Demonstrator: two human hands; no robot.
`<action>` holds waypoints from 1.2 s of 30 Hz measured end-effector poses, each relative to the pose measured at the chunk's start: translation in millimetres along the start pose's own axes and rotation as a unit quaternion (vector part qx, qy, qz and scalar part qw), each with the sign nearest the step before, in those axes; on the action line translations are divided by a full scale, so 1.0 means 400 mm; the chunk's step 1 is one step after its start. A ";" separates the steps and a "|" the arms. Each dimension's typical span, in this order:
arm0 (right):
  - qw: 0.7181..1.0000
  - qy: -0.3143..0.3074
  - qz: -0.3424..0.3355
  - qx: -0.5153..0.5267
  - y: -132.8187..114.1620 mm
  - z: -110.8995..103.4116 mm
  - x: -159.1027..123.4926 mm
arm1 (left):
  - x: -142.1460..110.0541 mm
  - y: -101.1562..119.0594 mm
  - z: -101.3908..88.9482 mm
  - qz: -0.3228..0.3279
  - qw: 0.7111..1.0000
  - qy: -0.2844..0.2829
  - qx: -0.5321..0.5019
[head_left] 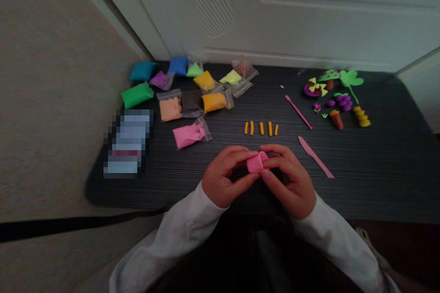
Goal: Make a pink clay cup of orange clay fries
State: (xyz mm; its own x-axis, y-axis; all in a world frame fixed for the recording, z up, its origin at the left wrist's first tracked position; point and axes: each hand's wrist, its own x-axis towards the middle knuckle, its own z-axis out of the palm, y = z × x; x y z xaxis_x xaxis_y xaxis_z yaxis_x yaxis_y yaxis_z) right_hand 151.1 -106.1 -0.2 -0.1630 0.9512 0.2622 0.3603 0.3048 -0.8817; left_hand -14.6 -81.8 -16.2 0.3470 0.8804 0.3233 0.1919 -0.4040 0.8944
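Toward the tabletop's left edge, a rectangular lit screen is blurred into blocks, so its writing cannot be read. Colored packets fill the back left corner, among them a green packet and an orange packet in clear, creased plastic; a pink packet lies nearer the front. Along the back edge stands a white panel with a ribbed heart. Five short orange rolls line up just beyond the hands; to their right lie a thin pink rod and a flat pink knife. Toward the back right corner sit small molded shapes: a purple dish with yellow pieces, a green petalled shape, clustered purple balls, a brown cone. Near the middle of the front edge, a smooth pink cup lies tilted sideways between both hands. The left hand pinches its closed side, thumb and fingers apart by its width; the right hand, fingers curved, holds its open rim. The dark tabletop is finely grooved.
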 end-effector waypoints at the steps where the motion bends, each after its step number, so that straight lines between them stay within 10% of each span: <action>1: 1.000 -0.003 0.002 -0.001 -0.001 -0.001 0.001 | 0.001 0.000 0.001 0.007 1.000 0.003 0.005; 12: 1.000 0.020 0.018 0.010 0.000 -0.001 0.005 | 0.007 0.017 0.008 0.103 0.988 0.004 0.111; 36: 0.995 0.046 0.066 0.060 0.004 0.006 0.004 | 0.006 0.021 0.008 0.100 0.991 -0.001 0.087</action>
State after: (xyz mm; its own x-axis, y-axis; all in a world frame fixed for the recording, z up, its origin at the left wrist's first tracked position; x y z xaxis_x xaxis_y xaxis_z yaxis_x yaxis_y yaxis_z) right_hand 149.3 -104.4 -2.1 -0.0345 0.9847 0.1706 0.2595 0.1737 -0.9500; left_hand -9.3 -83.6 -9.0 0.3960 0.7776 0.4884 0.2742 -0.6078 0.7452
